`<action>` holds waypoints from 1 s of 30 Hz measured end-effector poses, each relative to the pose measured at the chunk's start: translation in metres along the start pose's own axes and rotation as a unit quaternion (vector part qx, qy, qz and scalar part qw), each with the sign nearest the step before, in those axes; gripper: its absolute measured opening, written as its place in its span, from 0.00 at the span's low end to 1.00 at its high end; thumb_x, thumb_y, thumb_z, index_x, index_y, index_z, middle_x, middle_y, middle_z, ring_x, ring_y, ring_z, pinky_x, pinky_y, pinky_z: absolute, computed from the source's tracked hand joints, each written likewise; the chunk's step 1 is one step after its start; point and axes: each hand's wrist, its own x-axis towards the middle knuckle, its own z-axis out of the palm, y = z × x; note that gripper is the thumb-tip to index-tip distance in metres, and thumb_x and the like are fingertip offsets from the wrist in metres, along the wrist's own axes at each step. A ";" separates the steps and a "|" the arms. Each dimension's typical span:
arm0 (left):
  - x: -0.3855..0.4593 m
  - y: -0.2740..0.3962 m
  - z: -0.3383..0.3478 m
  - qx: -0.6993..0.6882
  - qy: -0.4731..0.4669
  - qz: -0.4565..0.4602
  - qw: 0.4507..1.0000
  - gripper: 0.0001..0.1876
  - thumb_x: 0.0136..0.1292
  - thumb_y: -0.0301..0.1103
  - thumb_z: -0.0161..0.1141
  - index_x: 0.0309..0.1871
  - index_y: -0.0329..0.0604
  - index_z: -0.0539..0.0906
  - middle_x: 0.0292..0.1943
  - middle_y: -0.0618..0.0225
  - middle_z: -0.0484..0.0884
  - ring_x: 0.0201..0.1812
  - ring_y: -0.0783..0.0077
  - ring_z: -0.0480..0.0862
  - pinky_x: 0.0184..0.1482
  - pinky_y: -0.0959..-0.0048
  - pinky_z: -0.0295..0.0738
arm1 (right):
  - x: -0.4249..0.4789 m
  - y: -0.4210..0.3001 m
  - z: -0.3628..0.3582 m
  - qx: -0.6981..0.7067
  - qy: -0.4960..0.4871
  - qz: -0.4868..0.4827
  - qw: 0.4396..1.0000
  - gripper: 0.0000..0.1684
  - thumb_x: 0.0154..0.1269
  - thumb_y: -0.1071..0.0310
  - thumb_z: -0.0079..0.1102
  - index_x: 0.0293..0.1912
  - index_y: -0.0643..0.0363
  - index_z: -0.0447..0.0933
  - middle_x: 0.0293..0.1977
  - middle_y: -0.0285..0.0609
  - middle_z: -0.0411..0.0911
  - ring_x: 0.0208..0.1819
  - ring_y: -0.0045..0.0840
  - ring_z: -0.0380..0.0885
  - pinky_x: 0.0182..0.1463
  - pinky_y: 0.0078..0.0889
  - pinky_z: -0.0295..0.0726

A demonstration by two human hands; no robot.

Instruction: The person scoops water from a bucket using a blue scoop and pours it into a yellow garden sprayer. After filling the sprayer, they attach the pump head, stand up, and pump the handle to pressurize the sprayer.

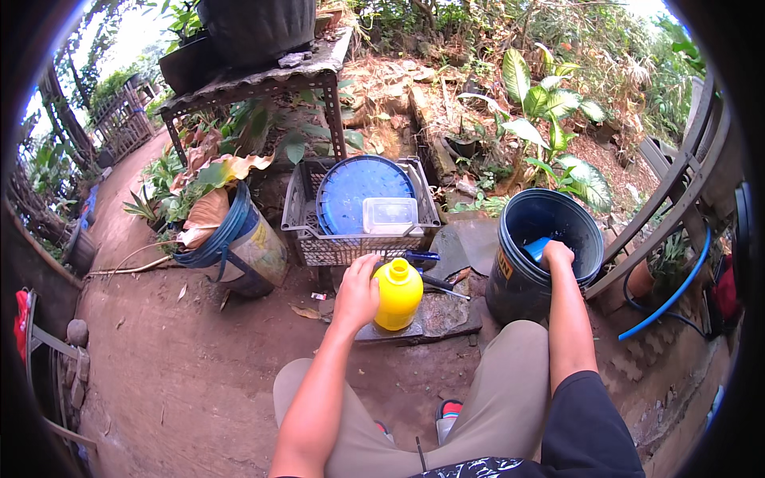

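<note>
A yellow plastic bottle (397, 299) with an uncapped neck stands upright on a flat stone slab (445, 316). My left hand (357, 291) rests against the bottle's left side, fingers extended near its shoulder. To the right, my right hand (557, 256) reaches into a dark plastic bucket (517, 293) and grips a blue scoop or dipper (536, 247), whose lower part is hidden inside. Just behind the bottle lie a dark blue handled object (422, 256) and a tool with a black handle and thin metal shaft (459, 293).
A grey plastic crate (358, 251) holds a round blue lid (346, 197) and a clear plastic container (389, 216). At left leans a plant-filled bucket (254, 257). A metal-framed table (332, 116) stands behind. A blue hose (669, 299) lies at right.
</note>
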 end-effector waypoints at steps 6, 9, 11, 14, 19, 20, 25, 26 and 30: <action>-0.001 0.001 0.001 -0.020 -0.006 0.003 1.000 0.25 0.69 0.21 0.58 0.70 0.35 0.78 0.68 0.48 0.79 0.70 0.45 0.78 0.74 0.55 0.72 | 0.003 0.017 0.008 0.246 0.042 -0.012 0.968 0.15 0.61 0.63 0.77 0.36 0.68 0.89 0.37 0.59 0.89 0.36 0.41 0.91 0.40 0.43 0.86; -0.002 0.005 0.000 -0.025 -0.008 0.004 1.000 0.25 0.69 0.21 0.58 0.70 0.34 0.78 0.67 0.48 0.79 0.70 0.45 0.78 0.75 0.55 0.72 | 0.000 0.034 0.003 0.504 -0.026 0.027 0.863 0.20 0.72 0.64 0.69 0.25 0.65 0.78 0.22 0.44 0.78 0.15 0.23 0.71 0.18 0.30 0.65; -0.002 0.005 -0.001 -0.025 -0.008 0.002 1.000 0.25 0.69 0.21 0.58 0.70 0.34 0.78 0.67 0.48 0.79 0.70 0.45 0.78 0.75 0.55 0.71 | -0.012 0.033 -0.001 0.650 -0.039 0.021 0.759 0.20 0.76 0.65 0.66 0.27 0.62 0.76 0.19 0.35 0.72 0.15 0.15 0.64 0.17 0.23 0.57; -0.003 0.003 -0.001 -0.030 -0.009 0.000 1.000 0.25 0.69 0.21 0.59 0.70 0.34 0.78 0.67 0.48 0.79 0.70 0.45 0.78 0.75 0.56 0.71 | -0.038 0.029 -0.020 0.695 -0.016 -0.018 0.718 0.20 0.77 0.62 0.67 0.28 0.61 0.75 0.19 0.31 0.70 0.15 0.13 0.61 0.17 0.21 0.57; 0.001 0.002 -0.002 -0.059 -0.002 -0.012 0.998 0.25 0.69 0.22 0.60 0.70 0.35 0.78 0.67 0.47 0.79 0.70 0.44 0.78 0.75 0.56 0.72 | -0.110 0.010 -0.075 0.718 0.037 -0.118 0.685 0.22 0.74 0.55 0.71 0.29 0.57 0.75 0.22 0.31 0.73 0.16 0.11 0.63 0.18 0.19 0.58; 0.001 0.002 -0.002 -0.058 0.001 -0.005 0.998 0.25 0.69 0.22 0.60 0.70 0.35 0.78 0.67 0.47 0.79 0.70 0.44 0.78 0.75 0.56 0.72 | -0.125 0.008 -0.085 0.712 0.040 -0.128 0.689 0.22 0.74 0.54 0.72 0.30 0.55 0.75 0.22 0.30 0.73 0.16 0.09 0.63 0.18 0.18 0.59; -0.001 0.000 -0.002 -0.070 -0.003 -0.016 0.997 0.25 0.69 0.22 0.60 0.70 0.35 0.78 0.67 0.47 0.80 0.70 0.44 0.78 0.74 0.56 0.72 | -0.189 -0.015 -0.105 0.711 -0.014 -0.185 0.678 0.19 0.75 0.53 0.72 0.34 0.54 0.77 0.24 0.29 0.74 0.17 0.06 0.61 0.18 0.15 0.57; 0.000 -0.003 -0.002 -0.062 0.006 -0.006 0.998 0.24 0.70 0.22 0.60 0.69 0.35 0.78 0.66 0.47 0.80 0.66 0.45 0.81 0.71 0.57 0.75 | -0.196 -0.020 -0.102 0.708 -0.024 -0.198 0.678 0.19 0.75 0.53 0.72 0.34 0.54 0.77 0.24 0.28 0.73 0.17 0.05 0.61 0.19 0.15 0.57; 0.001 -0.007 -0.001 -0.051 0.021 0.010 0.998 0.23 0.70 0.23 0.60 0.69 0.36 0.79 0.64 0.48 0.82 0.60 0.48 0.86 0.65 0.58 0.80 | -0.214 -0.040 -0.085 0.676 -0.072 -0.243 0.691 0.20 0.74 0.52 0.73 0.32 0.54 0.78 0.22 0.26 0.73 0.17 0.05 0.63 0.19 0.14 0.56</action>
